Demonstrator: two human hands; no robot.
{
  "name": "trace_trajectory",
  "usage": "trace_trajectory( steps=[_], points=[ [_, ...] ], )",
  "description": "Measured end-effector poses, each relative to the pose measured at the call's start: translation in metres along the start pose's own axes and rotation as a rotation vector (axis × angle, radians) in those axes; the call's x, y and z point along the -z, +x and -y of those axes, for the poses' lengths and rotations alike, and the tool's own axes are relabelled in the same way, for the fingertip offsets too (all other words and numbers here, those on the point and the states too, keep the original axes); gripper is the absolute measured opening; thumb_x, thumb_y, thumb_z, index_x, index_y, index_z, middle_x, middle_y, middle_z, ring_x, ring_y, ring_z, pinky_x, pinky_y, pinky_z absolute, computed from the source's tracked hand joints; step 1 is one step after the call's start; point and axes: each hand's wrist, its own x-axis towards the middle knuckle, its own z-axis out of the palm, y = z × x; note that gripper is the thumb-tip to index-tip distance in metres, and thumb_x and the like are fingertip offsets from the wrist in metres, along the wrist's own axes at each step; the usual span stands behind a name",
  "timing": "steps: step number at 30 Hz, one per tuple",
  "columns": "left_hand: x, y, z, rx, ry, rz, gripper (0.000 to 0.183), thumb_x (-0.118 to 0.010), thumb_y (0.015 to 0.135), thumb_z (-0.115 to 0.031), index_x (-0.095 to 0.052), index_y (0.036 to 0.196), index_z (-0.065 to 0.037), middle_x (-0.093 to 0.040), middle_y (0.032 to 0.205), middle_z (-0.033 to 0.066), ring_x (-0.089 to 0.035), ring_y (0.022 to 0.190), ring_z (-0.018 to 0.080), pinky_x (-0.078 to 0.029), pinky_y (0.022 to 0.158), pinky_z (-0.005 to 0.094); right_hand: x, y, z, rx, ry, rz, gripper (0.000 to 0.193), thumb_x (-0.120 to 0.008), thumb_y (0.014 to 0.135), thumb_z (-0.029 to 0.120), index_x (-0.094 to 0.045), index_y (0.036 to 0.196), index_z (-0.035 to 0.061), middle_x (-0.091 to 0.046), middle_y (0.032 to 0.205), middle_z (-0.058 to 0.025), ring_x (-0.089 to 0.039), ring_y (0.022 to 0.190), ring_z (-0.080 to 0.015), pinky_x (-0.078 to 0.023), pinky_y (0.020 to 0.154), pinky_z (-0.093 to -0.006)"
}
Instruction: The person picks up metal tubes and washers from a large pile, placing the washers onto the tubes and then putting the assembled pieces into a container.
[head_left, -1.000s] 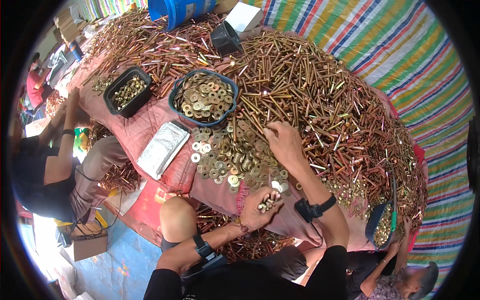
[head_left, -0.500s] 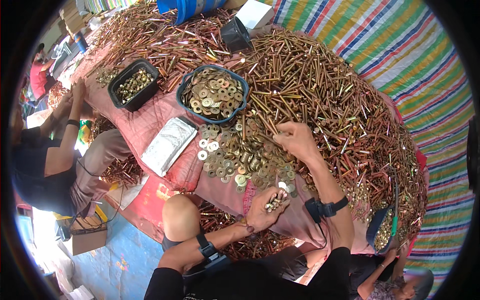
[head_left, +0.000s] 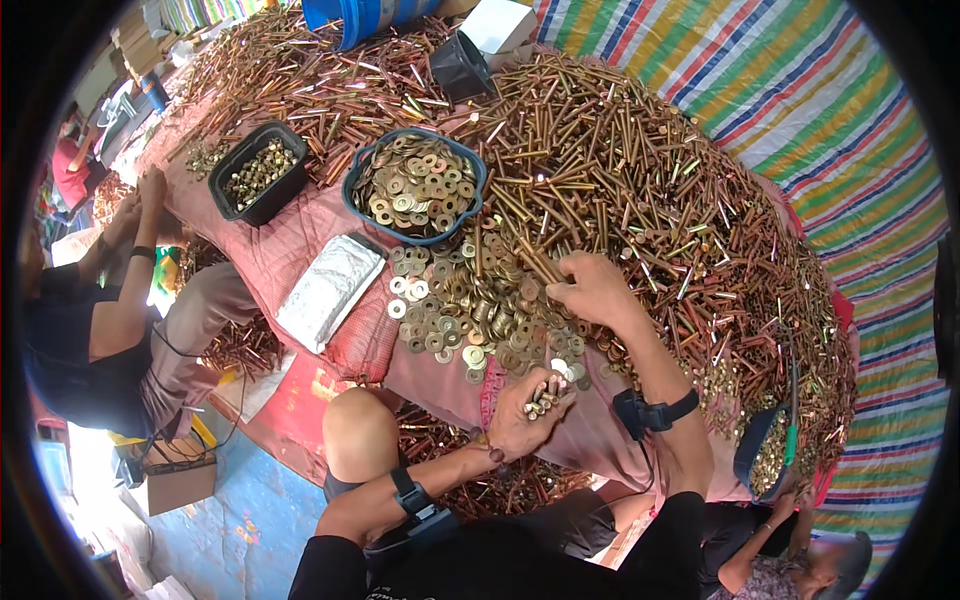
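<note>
My left hand [head_left: 520, 415] is closed around a bundle of metal bolts [head_left: 545, 395], whose ends point up out of the fist. Just past it lies a spread of loose flat washers [head_left: 500, 325], several of them stacked on edge. My right hand [head_left: 598, 290] is over the near edge of the bolt pile [head_left: 600, 150], with thumb and fingers drawn together. Long bolts [head_left: 538, 262] run up to its fingertips; whether one is gripped is hidden. Beyond the loose washers stands a blue basin [head_left: 478, 205] heaped with washers.
A black tub of small nuts [head_left: 235, 212] and a white wrapped packet [head_left: 330, 290] sit on the pink cloth at left. A dark scoop-like container with small parts [head_left: 748, 455] is at lower right. People sit left and lower right. A black bucket [head_left: 462, 68] stands at the back.
The whole view has shifted slightly left. My right hand has moved slightly down and its fingers have curled in more. My left hand stays closed on the bolts.
</note>
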Motion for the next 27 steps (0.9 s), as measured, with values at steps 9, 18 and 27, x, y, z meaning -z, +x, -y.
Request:
trace_trajectory(
  steps=[9, 18, 27],
  points=[
    [0.005, -0.007, 0.001, -0.022, 0.064, 0.010, 0.023, -0.075, 0.087, -0.007, -0.066, 0.109, -0.006, -0.069, 0.088, 0.0074, -0.067, 0.075, 0.0174, -0.053, 0.070, 0.0310, 0.101, -0.082, 0.028, -0.277, 0.170, 0.336, 0.030, -0.068, 0.083, 0.027, -0.065, 0.079, -0.0025, -0.061, 0.067, -0.0189, -0.062, 0.064, -0.0299, -0.046, 0.061, -0.0438],
    [-0.003, -0.004, -0.003, -0.247, 0.044, 0.027, 0.030, -0.071, 0.083, -0.001, -0.065, 0.113, -0.005, -0.068, 0.091, 0.0086, -0.066, 0.080, 0.0188, -0.052, 0.072, 0.0320, 0.057, -0.136, 0.010, -0.056, -0.241, 0.634, 0.024, -0.067, 0.080, 0.020, -0.067, 0.083, -0.0036, -0.063, 0.076, -0.0267, -0.065, 0.076, -0.0438, -0.050, 0.069, -0.0503],
    [0.002, -0.006, -0.001, -0.052, 0.029, 0.103, 0.030, -0.071, 0.087, -0.002, -0.065, 0.116, -0.004, -0.067, 0.081, 0.0061, -0.065, 0.074, 0.0128, -0.052, 0.068, 0.0295, 0.063, -0.110, 0.040, -0.090, -0.107, 0.497, 0.022, -0.069, 0.080, 0.018, -0.069, 0.083, -0.0037, -0.067, 0.074, -0.0231, -0.067, 0.068, -0.0376, -0.053, 0.066, -0.0445]
  ],
)
